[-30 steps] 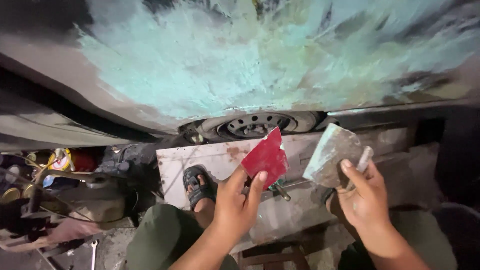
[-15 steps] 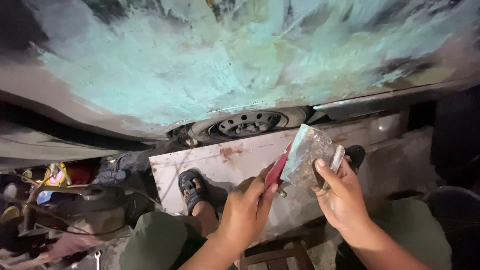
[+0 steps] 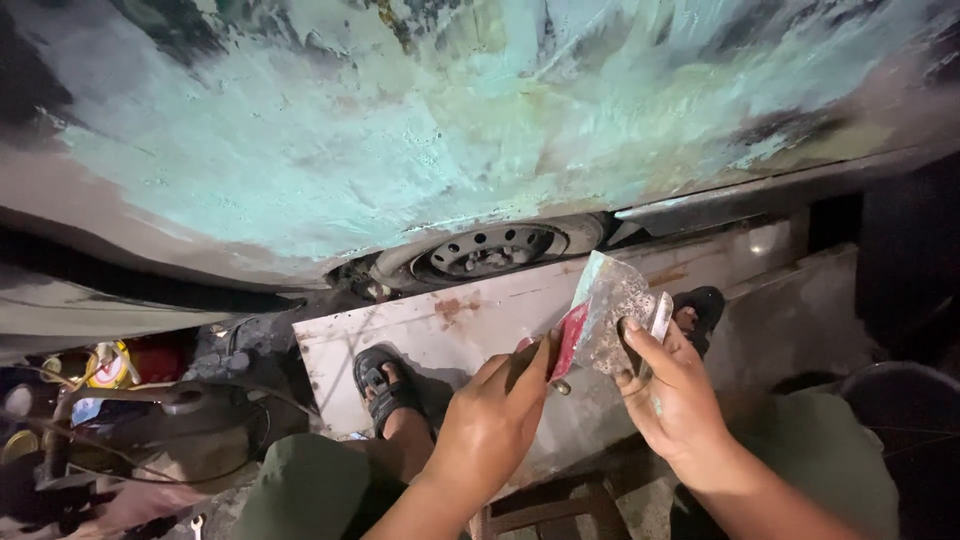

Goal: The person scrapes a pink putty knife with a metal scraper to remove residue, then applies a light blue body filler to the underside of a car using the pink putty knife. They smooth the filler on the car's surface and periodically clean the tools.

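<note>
Gripped red spreader (image 3: 570, 343) stands edge-up.

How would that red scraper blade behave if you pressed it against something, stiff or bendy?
Probably bendy: the red scraper looks thin and flat, pinched edge-on by the left hand. Likely light, since fingertips alone hold it. Possibly slippery where smeared against the grey putty-coated blade.

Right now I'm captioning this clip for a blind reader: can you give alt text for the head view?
Two bare hands meet below a car panel smeared with pale green filler: the left hand presses a red spreader edge-on against a grey filler-caked spreader in the right hand. A sandalled foot rests on a white board near a wheel.
</note>
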